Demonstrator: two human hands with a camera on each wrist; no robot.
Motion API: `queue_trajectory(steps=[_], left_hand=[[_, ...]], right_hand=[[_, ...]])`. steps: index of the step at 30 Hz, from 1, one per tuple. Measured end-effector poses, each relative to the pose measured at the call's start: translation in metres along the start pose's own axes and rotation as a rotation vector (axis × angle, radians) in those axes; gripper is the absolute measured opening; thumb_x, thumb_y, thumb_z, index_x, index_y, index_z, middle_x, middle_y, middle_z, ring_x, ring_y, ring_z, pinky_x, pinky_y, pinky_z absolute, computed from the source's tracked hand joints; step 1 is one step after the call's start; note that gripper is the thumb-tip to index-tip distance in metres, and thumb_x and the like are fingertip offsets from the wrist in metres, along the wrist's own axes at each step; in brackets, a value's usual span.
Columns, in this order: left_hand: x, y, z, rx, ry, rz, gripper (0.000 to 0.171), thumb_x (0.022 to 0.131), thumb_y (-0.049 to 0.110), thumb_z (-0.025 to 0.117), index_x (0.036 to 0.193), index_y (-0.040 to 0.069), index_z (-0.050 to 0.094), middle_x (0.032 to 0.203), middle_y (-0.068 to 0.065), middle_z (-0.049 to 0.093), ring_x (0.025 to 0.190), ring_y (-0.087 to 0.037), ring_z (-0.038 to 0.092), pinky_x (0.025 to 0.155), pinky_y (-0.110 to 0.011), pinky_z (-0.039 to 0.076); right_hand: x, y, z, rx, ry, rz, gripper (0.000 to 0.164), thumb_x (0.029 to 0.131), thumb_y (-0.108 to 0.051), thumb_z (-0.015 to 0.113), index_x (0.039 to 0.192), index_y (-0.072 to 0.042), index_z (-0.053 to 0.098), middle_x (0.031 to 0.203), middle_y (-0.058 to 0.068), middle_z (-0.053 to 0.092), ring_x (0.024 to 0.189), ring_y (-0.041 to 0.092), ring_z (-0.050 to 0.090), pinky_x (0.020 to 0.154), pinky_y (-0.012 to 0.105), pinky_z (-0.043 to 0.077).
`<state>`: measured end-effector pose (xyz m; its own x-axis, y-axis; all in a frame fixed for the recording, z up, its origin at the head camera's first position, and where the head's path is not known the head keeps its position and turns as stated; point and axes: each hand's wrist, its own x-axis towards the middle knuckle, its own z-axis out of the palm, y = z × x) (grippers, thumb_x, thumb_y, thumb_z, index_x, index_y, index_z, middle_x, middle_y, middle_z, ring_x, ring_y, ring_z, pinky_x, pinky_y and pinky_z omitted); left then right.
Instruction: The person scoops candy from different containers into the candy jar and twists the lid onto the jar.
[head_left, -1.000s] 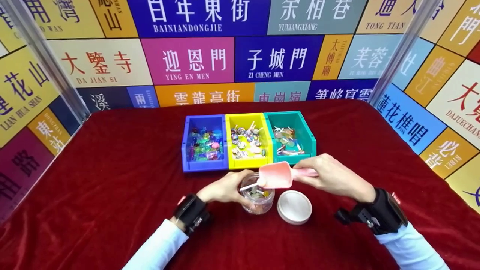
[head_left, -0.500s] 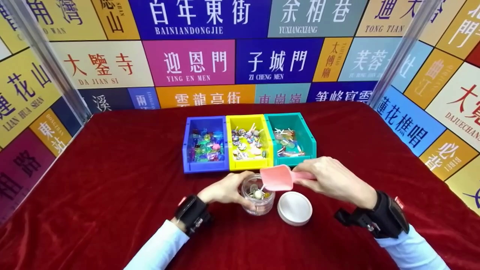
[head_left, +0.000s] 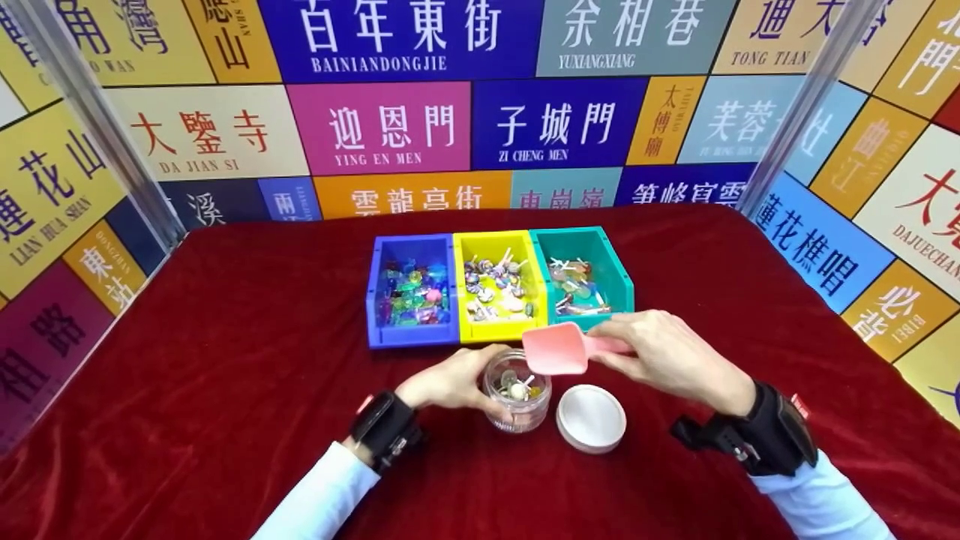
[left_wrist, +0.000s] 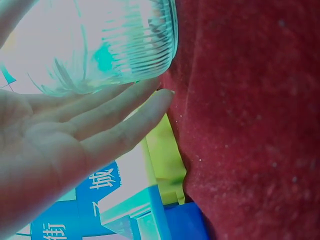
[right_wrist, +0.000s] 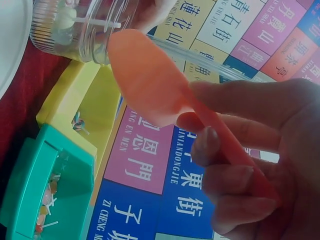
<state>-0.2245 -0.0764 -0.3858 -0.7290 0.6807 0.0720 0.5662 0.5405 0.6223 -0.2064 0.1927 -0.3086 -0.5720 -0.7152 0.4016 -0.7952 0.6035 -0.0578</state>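
Observation:
My left hand (head_left: 454,381) holds a clear ribbed jar (head_left: 529,420) upright on the cloth, thumb on the near side and fingers on the far side. Several lollipops lie inside, one with a pale round head (head_left: 517,391); in the left wrist view, fingers (left_wrist: 125,125) lie along the glass (left_wrist: 145,45). Above the jar's right rim, a pink scoop (head_left: 556,350) hangs tilted with its blade toward the opening. The right hand (head_left: 660,360) grips its handle, fingers curled round it in the right wrist view. No candy shows on the scoop blade (right_wrist: 145,75).
A white round lid (head_left: 591,416) lies right of the jar. Behind stand three joined bins: blue (head_left: 412,336) with colourful clear pieces, yellow (head_left: 501,331) and green (head_left: 621,289) with lollipops. Dark red cloth (head_left: 247,360) covers the table, and a wall of printed signs rises behind.
A pale lollipop at the scoop's edge has dropped into the jar, its stick now leaning up inside. The scoop has lifted slightly; the left hand stays on the jar.

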Motion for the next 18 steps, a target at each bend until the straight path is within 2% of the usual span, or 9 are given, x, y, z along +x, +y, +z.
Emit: queue_trajectory(steps=[5, 9, 12, 15, 18], left_hand=[[-0.001, -0.001, -0.003, -0.002, -0.023, 0.002, 0.077, 0.066, 0.032, 0.078, 0.127, 0.002, 0.041, 0.116, -0.012, 0.057, 0.105, -0.022, 0.054, 0.093, -0.030, 0.041], [-0.006, -0.005, -0.009, -0.084, -0.045, -0.003, 0.078, 0.068, 0.029, 0.076, 0.129, -0.003, 0.039, 0.116, -0.015, 0.056, 0.105, -0.024, 0.055, 0.092, -0.033, 0.042], [-0.014, -0.010, -0.018, -0.137, -0.035, -0.005, 0.074, 0.072, 0.028, 0.073, 0.127, -0.007, 0.039, 0.115, -0.020, 0.056, 0.103, -0.029, 0.056, 0.089, -0.038, 0.044], [-0.023, -0.018, -0.030, -0.131, 0.026, -0.003, 0.066, 0.077, 0.030, 0.068, 0.124, -0.008, 0.043, 0.112, -0.021, 0.056, 0.100, -0.031, 0.056, 0.086, -0.039, 0.046], [-0.031, -0.025, -0.044, -0.105, 0.149, -0.009, 0.055, 0.080, 0.028, 0.065, 0.118, -0.008, 0.048, 0.106, -0.022, 0.059, 0.096, -0.032, 0.058, 0.084, -0.041, 0.047]], right_hand=[[0.001, 0.007, 0.001, 0.054, -0.012, 0.038, 0.018, 0.080, -0.024, 0.065, 0.090, -0.009, 0.068, 0.082, -0.001, 0.067, 0.070, 0.014, 0.061, 0.062, 0.030, 0.050], [0.002, 0.014, 0.003, 0.139, -0.016, 0.060, 0.018, 0.082, -0.024, 0.064, 0.090, -0.009, 0.069, 0.078, -0.003, 0.066, 0.066, 0.008, 0.058, 0.061, 0.025, 0.049], [0.006, 0.018, 0.005, 0.212, -0.022, 0.091, 0.017, 0.083, -0.026, 0.062, 0.089, -0.011, 0.068, 0.071, -0.007, 0.063, 0.061, 0.004, 0.051, 0.056, 0.020, 0.043], [0.011, 0.020, 0.008, 0.286, -0.045, 0.143, 0.019, 0.083, -0.029, 0.061, 0.091, -0.013, 0.069, 0.071, -0.010, 0.062, 0.061, 0.004, 0.049, 0.056, 0.019, 0.040], [0.021, 0.021, 0.012, 0.333, -0.075, 0.183, 0.023, 0.083, -0.031, 0.061, 0.093, -0.012, 0.068, 0.074, -0.008, 0.062, 0.066, 0.007, 0.049, 0.057, 0.020, 0.040]])
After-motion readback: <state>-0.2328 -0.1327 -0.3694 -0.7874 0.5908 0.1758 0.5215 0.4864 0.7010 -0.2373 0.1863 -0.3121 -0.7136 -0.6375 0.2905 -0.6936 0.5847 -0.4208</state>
